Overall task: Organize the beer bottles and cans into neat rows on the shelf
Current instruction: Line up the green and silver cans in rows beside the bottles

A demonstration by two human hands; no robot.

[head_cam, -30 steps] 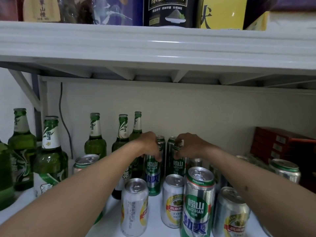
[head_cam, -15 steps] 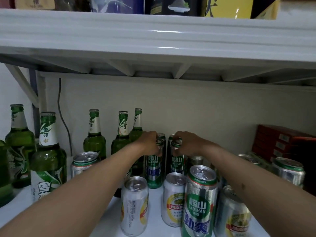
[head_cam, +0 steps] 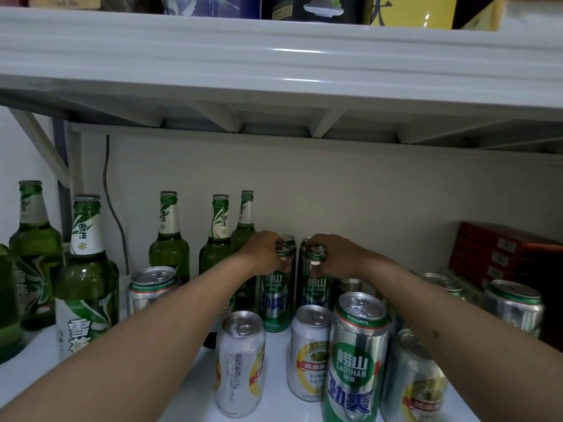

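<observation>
Both hands reach to the back of the white shelf [head_cam: 195, 376], at about 12 o'clock from the near cans. The left hand [head_cam: 268, 251] curls over the top of one tall green can [head_cam: 275, 295]; the right hand [head_cam: 330, 254] grips the top of its twin [head_cam: 315, 287] just beside it at 3 o'clock. Green bottles [head_cam: 169, 239] stand at 9 to 10 o'clock. Silver cans [head_cam: 239, 363] and another green can [head_cam: 355, 360] stand at 6 o'clock. Red boxes [head_cam: 499, 254] sit at 3 o'clock.
</observation>
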